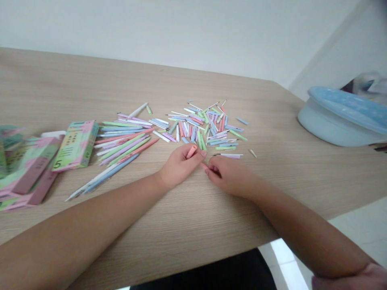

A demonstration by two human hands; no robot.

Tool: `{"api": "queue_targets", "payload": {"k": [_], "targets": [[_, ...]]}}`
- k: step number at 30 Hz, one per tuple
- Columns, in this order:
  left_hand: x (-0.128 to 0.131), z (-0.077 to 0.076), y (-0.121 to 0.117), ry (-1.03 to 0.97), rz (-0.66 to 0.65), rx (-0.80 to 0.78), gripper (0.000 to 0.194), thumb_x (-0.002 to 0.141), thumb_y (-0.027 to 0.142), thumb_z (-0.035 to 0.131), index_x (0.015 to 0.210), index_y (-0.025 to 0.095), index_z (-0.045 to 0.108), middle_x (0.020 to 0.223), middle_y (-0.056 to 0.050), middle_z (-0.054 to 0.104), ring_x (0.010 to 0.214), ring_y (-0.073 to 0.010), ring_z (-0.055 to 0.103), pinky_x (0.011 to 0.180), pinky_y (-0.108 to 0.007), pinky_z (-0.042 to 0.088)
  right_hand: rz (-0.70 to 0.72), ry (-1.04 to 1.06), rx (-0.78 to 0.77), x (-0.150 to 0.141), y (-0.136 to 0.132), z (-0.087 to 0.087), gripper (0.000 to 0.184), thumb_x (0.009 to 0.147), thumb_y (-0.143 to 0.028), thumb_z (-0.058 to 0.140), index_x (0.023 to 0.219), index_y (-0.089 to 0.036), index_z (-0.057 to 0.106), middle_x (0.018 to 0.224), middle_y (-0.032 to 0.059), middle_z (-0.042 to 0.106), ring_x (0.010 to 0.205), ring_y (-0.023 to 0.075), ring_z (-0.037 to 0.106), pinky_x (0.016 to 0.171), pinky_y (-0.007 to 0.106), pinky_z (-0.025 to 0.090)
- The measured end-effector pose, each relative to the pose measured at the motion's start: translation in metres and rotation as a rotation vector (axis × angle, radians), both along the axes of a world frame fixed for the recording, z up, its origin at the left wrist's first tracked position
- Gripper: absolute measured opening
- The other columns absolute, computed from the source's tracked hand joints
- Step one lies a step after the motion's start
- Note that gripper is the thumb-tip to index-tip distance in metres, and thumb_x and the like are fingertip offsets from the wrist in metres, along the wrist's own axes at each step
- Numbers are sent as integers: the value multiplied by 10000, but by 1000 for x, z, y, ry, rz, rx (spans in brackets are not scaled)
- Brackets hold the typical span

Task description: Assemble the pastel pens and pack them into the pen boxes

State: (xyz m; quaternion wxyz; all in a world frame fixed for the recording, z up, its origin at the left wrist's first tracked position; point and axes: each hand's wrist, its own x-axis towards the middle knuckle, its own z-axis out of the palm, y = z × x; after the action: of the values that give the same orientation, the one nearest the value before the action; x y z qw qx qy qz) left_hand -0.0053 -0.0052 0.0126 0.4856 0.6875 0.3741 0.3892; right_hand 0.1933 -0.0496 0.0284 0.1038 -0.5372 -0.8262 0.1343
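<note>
Orange tube (pixel 191 151) in left hand (pixel 182 165), box (pixel 76 146) with "5"

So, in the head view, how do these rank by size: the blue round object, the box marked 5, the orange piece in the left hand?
1. Blue round object, partly cut off
2. Box marked 5
3. Orange piece, partly hidden by the left hand

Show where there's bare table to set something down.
Free: pale wooden tabletop between both forearms, between the short pastel pen parts and the round blue container, and behind those parts towards the white wall. Crowded: the parts themselves, plus slim pastel pens and green-pink cardboard boxes at left.
</note>
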Motion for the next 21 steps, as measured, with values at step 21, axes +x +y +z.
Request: {"api": "queue_targets", "payload": {"k": [21], "targets": [[-2,0,9,99,20,-34,446,947,595,556,780,181,570,657,41,431,617,-118,389,574,-243,320,-69,-174,101,58,29,20,219,999,-159,503,1028,-190,717,1061,113,717,1023,252,636,893,371,453]]}}
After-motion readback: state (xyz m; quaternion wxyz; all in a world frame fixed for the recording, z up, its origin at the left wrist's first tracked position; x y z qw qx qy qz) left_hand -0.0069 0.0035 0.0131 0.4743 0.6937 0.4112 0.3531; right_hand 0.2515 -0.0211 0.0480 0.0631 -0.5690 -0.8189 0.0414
